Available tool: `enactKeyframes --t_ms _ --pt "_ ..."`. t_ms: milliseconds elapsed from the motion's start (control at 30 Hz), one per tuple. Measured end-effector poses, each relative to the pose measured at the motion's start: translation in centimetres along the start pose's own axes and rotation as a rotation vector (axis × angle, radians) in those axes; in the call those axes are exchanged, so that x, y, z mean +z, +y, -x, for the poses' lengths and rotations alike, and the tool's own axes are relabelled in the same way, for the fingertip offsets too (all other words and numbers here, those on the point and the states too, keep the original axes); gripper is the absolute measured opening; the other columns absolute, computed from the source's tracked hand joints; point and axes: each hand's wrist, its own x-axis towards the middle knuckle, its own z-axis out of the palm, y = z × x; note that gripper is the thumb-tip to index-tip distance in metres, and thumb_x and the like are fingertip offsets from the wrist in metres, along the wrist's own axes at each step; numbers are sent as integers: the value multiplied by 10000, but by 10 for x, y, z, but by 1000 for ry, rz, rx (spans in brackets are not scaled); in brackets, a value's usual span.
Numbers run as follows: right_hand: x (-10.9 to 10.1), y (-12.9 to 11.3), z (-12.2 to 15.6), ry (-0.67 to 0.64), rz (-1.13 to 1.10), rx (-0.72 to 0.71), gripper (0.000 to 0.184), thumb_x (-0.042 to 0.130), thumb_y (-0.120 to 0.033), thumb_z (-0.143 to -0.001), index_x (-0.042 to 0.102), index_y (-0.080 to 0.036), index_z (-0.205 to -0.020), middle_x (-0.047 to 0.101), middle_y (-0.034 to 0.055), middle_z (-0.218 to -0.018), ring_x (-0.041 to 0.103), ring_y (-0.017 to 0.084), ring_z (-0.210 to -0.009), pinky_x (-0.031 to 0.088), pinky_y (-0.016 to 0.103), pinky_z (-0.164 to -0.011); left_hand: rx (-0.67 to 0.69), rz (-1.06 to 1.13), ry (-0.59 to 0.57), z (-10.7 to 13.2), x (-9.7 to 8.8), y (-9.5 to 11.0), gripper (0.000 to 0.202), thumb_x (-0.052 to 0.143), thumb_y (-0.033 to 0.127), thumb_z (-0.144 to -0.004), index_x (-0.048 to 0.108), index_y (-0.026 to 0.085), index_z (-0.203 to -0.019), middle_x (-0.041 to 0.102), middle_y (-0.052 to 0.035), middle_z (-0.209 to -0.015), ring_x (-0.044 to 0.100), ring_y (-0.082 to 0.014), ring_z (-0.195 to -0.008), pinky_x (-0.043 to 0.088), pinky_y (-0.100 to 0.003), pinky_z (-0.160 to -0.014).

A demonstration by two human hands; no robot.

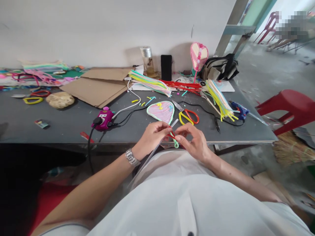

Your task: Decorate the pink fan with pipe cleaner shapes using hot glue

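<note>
Both my hands meet just in front of the table's near edge. My left hand [153, 135], with a metal watch on its wrist, pinches the handle of a small pink fan with a green rim [161, 111] and a thin clear stick [157, 148] that slants down toward my lap. My right hand [193, 139] pinches a red pipe cleaner [173, 134] at the fan's handle, where a green loop [176, 144] hangs. The fan's face lies over the dark table [61, 126].
Scissors with yellow and red handles [188, 116] lie right of the fan. A purple glue gun [103, 118] with cords, bundles of coloured pipe cleaners [219, 98], cardboard [95, 87], a jar [147, 60], a finished fan [199, 55], a blue glue gun [238, 109] and a red stool [290, 106] are around.
</note>
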Motion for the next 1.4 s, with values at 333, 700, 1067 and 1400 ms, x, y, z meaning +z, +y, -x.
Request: enactKeyframes --t_ms 333,700,1067,1400 --pt "-2 -1 -13 -15 810 -671 205 539 -133 -1009 669 -187 -860 729 30 -888 586 159 -793 375 349 -804 -44 174 -7 3 6 -5 338 799 447 -748 674 140 -813 616 10 -658 534 -111 -587 419 -231 -578" --pt "-5 10 -20 74 575 -518 169 587 -246 -1020 651 -197 -871 723 33 -857 644 160 -807 432 334 -779 -18 162 -33 9 7 -2 261 757 385 -816 674 137 -815 605 12 -620 532 -103 -579 398 -220 -578" --pt "-12 35 -11 194 807 -903 271 754 -163 -865 711 -339 -1066 743 -6 -1098 649 197 -1106 418 422 -994 -256 578 -99 -1 10 -16 408 950 356 -575 644 127 -717 583 25 -574 524 -79 -482 379 -212 -505" --pt "-9 35 -8 210 809 -952 294 768 -140 -826 710 -351 -1023 743 -18 -1061 665 209 -1117 407 475 -1068 -281 638 -134 -2 10 -19 279 869 271 -679 630 128 -703 594 14 -594 515 -70 -472 398 -208 -494"
